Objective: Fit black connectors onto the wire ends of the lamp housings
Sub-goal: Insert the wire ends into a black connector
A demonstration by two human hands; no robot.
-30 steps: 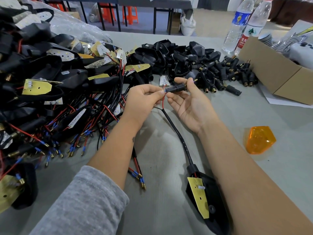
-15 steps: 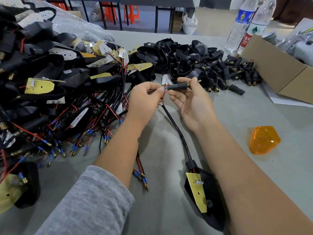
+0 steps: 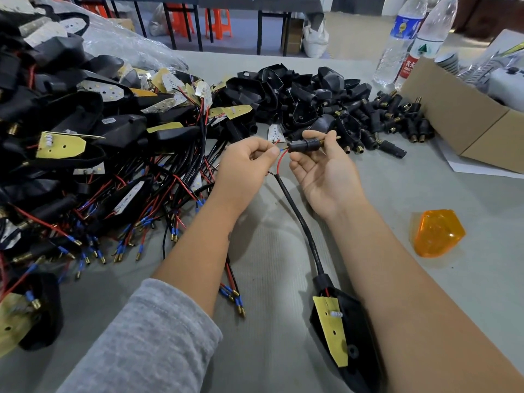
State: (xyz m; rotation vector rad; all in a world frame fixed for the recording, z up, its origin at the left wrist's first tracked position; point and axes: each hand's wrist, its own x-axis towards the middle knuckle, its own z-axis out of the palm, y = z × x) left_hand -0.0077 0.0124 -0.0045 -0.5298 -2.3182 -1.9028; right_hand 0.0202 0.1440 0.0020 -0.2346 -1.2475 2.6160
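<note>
My right hand [image 3: 326, 171] pinches a black connector [image 3: 307, 143] with a brass tip, held level above the table. My left hand [image 3: 245, 165] pinches the blue-sleeved end of a red wire [image 3: 279, 161] right at the connector's left mouth. The red wire comes out of a black cable [image 3: 300, 219] that runs down to a black lamp housing [image 3: 354, 344] with a yellow board, lying between my forearms. A heap of loose black connectors [image 3: 397, 120] lies behind my right hand.
A big pile of wired lamp housings [image 3: 85, 143] fills the left side. Empty black housings [image 3: 297, 92] are heaped at the centre back. An orange lens [image 3: 438, 232] lies at the right, a cardboard box [image 3: 467, 120] and two water bottles [image 3: 408, 38] at the back right.
The connector and my hands stay close together; the red wire end has drawn slightly out, so its blue sleeve now shows at the connector's mouth. The housing on the table has not moved.
</note>
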